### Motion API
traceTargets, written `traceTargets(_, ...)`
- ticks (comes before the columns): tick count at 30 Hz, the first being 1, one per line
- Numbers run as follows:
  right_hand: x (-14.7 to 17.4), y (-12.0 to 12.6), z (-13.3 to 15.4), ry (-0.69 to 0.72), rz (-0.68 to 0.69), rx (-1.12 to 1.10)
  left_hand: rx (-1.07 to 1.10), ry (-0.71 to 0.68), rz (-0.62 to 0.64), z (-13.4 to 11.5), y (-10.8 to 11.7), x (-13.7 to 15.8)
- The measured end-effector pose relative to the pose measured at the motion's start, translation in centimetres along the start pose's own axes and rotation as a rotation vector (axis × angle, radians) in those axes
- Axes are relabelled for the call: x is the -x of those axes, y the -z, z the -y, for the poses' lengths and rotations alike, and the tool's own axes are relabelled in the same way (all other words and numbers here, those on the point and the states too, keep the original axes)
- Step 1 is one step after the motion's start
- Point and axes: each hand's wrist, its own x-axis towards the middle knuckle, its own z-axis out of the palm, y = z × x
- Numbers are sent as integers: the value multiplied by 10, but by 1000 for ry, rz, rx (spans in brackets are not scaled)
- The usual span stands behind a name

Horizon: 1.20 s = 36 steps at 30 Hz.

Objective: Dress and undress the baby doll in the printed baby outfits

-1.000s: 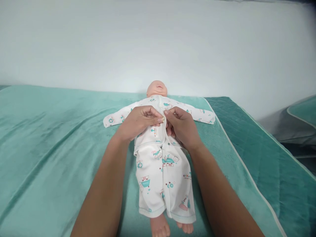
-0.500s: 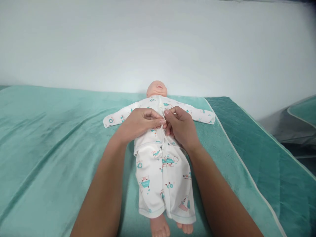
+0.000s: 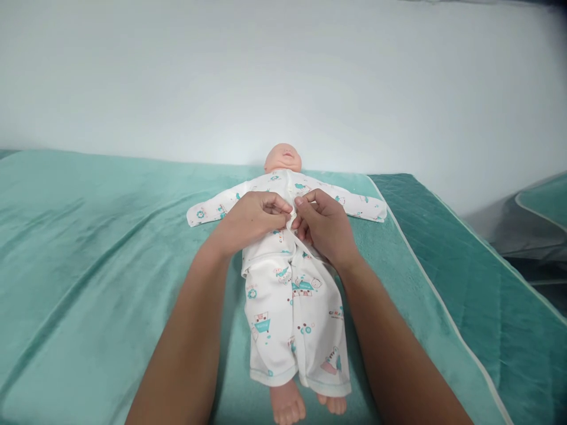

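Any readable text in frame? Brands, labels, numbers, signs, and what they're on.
None reads for certain.
White trousers, leg at picture right: multicoloured lettering with a smaller line beneath, too small and blurred.
Same trousers, other leg: marks on the teal boat print, too small.
White top: small lettering below the hands, too blurred.

Shirt (image 3: pixel 268 251): white cotton-like cloth, teal and red cartoon prints, long-sleeved, worn by the doll (image 3: pixel 283 158). Front edge pinched at mid-chest by left grip (image 3: pixel 254 217) and right grip (image 3: pixel 326 221), nearly meeting. Just nearer than right grip, the edge slants aside. Sleeves spread outward, one past each grip. Doll: pink, supine; head beyond both grips, bare feet well to the near side. Trousers (image 3: pixel 272 313): white, matching print, on doll, nearer than the grips, legs straight, hems above the feet.
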Motion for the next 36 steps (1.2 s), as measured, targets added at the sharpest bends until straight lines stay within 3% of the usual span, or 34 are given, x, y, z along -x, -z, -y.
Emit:
traceTargets(14, 1, 4, 5, -48, 80, -55, 58, 1, -19, 1, -3, -2)
traceTargets(25, 3, 17, 9, -116, 294, -58, -8, -4, 14, 4, 0, 1)
traceTargets(30, 4, 12, 12, -183, 283, -10, -32, -1, 15, 7, 0, 0)
traceTargets(36, 5, 14, 14, -169, 297, 41, -11, 0, 24, 6, 0, 0)
